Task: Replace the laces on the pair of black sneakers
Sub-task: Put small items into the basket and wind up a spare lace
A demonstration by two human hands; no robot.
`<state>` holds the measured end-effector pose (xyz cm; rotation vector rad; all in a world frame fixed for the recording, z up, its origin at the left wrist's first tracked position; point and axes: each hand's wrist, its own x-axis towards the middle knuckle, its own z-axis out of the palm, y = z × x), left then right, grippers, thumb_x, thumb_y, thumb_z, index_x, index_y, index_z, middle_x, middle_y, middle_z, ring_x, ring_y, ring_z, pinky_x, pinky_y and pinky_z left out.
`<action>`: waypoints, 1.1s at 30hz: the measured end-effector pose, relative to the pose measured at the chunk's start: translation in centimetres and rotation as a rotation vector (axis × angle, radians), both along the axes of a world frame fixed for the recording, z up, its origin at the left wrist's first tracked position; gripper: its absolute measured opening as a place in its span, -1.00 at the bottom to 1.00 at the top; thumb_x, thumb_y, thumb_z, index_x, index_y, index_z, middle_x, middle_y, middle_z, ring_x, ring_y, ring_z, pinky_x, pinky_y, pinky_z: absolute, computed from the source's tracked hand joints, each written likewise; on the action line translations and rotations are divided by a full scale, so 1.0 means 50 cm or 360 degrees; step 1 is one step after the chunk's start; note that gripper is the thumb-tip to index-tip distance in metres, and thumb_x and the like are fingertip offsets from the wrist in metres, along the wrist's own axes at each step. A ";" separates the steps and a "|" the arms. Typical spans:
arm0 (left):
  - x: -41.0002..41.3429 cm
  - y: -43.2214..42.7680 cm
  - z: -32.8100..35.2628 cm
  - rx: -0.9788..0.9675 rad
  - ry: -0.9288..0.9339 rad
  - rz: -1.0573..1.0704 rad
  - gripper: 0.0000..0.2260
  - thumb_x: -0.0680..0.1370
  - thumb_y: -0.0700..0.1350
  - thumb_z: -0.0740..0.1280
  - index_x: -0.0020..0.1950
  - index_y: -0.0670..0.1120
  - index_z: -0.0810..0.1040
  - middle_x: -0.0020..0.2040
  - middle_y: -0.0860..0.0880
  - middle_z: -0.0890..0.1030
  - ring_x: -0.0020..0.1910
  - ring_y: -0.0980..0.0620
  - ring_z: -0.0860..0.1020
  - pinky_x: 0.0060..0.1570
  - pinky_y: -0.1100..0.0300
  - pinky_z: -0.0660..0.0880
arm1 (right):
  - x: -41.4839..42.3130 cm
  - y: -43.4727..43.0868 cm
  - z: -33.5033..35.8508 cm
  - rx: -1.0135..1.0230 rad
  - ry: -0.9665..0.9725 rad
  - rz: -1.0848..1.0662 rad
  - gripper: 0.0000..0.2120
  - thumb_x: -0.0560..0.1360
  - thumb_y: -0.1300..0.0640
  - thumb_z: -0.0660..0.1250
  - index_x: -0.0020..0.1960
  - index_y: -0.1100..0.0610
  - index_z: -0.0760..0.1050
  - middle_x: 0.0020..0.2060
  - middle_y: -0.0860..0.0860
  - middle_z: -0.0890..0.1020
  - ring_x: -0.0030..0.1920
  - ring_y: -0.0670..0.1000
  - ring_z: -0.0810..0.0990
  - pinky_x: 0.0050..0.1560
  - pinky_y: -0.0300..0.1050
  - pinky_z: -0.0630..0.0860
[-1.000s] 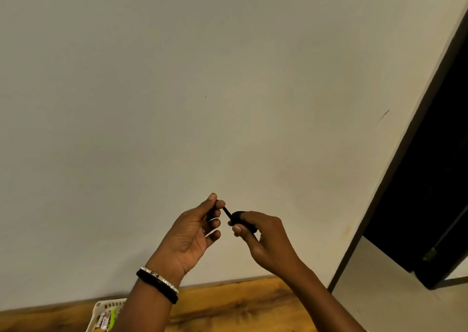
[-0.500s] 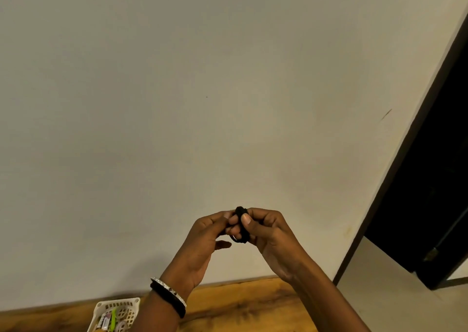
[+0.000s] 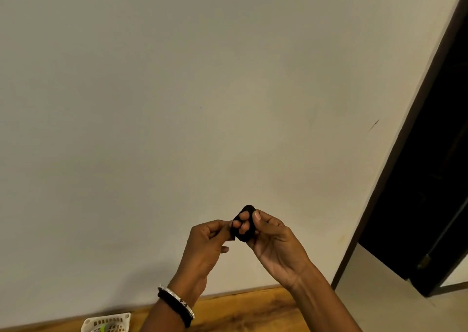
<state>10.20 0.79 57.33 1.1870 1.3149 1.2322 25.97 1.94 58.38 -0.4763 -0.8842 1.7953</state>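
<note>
Head cam: we see both hands raised in front of a pale wall (image 3: pixel 177 103), well above the wooden worktop (image 3: pixel 240 309) that runs along the bottom of the view. We make out the black lace (image 3: pixel 247 209) as a small wound bundle, held up btwn the two hands and clear of the worktop. The right hand (image 3: pixel 276 243) has its fingers curled into the bundle: three fingertips (image 3: pixel 244 215) show against the black, w/ lace above and below them, and the thumb closes over from the right side. We can't tell how many turns the lace makes. The left hand (image 3: pixel 205 245) is right beside it and touching: thumb + forefinger pinch the bundle's left edge, the other fingers curled under. So both hands grasp the lace.

On the left wrist we note a silver bangle (image 3: pixel 177 302) next to a black band. Near the worktop's left end, at its back edge by the wall and partly cut off, sits a white lattice basket (image 3: pixel 109 322) w/ sth green inside, too small to tell. Right of the wall a dark door frame (image 3: pixel 395 179) slants up, w/ a black doorway (image 3: pixel 435 192) beyond it and a small metal fitting (image 3: pixel 426 261) low down.
</note>
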 end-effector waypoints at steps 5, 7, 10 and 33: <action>0.028 -0.016 0.024 0.0116 0.0013 -0.0127 -0.71 0.63 0.11 0.20 0.08 0.06 0.68 -0.08 0.09 0.73 -0.07 0.13 0.68 -0.06 0.21 0.61 | 0.025 0.002 0.028 -0.0105 0.0043 -0.0155 -0.79 0.57 0.23 0.28 -0.05 0.35 0.64 -0.19 0.23 0.57 -0.12 0.11 0.65 -0.11 -0.14 0.63; 0.039 -0.020 0.031 0.0171 0.0150 -0.0094 -0.68 0.60 0.20 0.14 0.01 0.15 0.65 -0.15 0.13 0.72 -0.13 0.21 0.67 -0.19 0.37 0.55 | 0.028 0.001 0.031 -0.0097 -0.0024 -0.0216 -0.79 0.56 0.21 0.29 -0.06 0.33 0.65 -0.25 0.19 0.58 -0.13 0.11 0.63 -0.11 -0.13 0.63; 0.052 -0.020 0.039 0.0339 0.0399 0.0019 -0.72 0.49 0.29 0.17 -0.13 0.25 0.63 -0.26 0.22 0.69 -0.23 0.25 0.65 -0.22 0.37 0.54 | 0.022 -0.006 0.033 -0.0052 -0.0099 -0.0320 -0.76 0.57 0.17 0.28 -0.10 0.28 0.66 -0.32 0.14 0.57 -0.22 0.07 0.61 -0.07 -0.07 0.63; -0.086 -0.175 -0.037 0.0177 0.0316 0.0457 -0.83 0.63 -0.13 0.30 -0.08 -0.10 0.66 -0.24 -0.04 0.70 -0.22 0.01 0.70 -0.20 -0.05 0.66 | -0.125 -0.061 -0.043 -0.0457 0.0117 0.0254 -0.76 0.51 0.24 0.27 -0.21 0.31 0.66 -0.35 0.14 0.52 -0.31 0.07 0.57 -0.26 -0.16 0.59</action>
